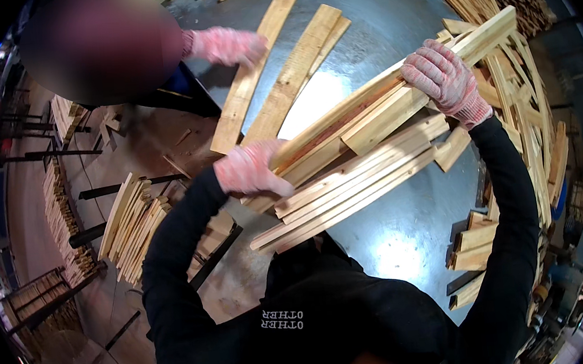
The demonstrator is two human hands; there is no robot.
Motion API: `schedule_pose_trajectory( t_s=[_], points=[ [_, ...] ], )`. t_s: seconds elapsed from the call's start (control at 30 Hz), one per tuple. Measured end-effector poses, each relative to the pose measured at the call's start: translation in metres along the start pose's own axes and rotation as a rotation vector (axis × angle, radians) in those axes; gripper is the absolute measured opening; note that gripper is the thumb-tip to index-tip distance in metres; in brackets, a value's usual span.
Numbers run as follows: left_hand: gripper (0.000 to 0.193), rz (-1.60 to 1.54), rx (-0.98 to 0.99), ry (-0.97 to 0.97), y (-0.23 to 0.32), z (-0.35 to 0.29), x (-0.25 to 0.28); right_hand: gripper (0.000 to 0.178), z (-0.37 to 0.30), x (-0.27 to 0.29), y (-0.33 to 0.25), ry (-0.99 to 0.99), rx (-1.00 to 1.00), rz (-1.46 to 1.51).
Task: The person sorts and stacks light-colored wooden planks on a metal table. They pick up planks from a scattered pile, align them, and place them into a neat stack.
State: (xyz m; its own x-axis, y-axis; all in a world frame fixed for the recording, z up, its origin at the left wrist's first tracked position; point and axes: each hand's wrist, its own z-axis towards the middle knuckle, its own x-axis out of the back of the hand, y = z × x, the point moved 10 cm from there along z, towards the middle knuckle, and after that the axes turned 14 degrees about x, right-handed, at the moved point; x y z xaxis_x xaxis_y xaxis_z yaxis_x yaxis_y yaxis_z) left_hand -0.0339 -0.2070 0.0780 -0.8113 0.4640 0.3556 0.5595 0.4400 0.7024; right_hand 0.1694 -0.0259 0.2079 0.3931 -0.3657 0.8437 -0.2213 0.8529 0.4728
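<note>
In pink-and-white knit gloves, both my hands grip a bundle of long wooden strips [332, 127] that slants up to the right over the metal table. My left hand [252, 170] is closed around the near-left end, thumb along the near side. My right hand [442, 82] wraps over the strips toward their far-right end; its palm side is hidden. Just nearer to me lies a stack of paler grooved strips [355, 188], beside the bundle. Beyond my left hand, flat wooden boards [295, 69] lie fanned out, and a co-worker's gloved hand [229, 45] touches the leftmost board.
The shiny metal table [377, 12] spreads beneath the wood. A jumbled pile of strips [526, 103] stands along its right side, with short wood pieces [476, 245] near my right arm. At left, stacked strips [134, 225] rest by dark metal bars [127, 187].
</note>
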Motion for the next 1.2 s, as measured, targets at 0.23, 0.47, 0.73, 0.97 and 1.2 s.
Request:
schedule_pose_trajectory(
  t_s=[0.23,0.47,0.73,0.97,1.2],
  points=[
    [0.067,-0.204,0.117,0.166,-0.058,0.013,-0.008,0.043,-0.079,0.008,0.094,-0.002,-0.621,0.163],
    [0.067,0.18,0.268,0.471,-0.087,0.026,0.057,0.04,-0.211,0.093,0.016,-0.322,-1.672,0.397],
    [0.077,0.106,0.126,0.426,-0.115,0.073,0.068,0.065,-0.31,-0.068,-0.206,-0.165,-2.11,0.72],
    [0.121,0.09,0.575,0.401,-0.121,0.072,0.038,0.058,-0.277,-0.083,-0.217,0.16,-2.309,0.698],
    [0.096,0.18,0.468,0.427,-0.094,0.081,0.039,0.07,-0.28,-0.079,-0.223,0.066,-2.282,0.73]
  ],
)
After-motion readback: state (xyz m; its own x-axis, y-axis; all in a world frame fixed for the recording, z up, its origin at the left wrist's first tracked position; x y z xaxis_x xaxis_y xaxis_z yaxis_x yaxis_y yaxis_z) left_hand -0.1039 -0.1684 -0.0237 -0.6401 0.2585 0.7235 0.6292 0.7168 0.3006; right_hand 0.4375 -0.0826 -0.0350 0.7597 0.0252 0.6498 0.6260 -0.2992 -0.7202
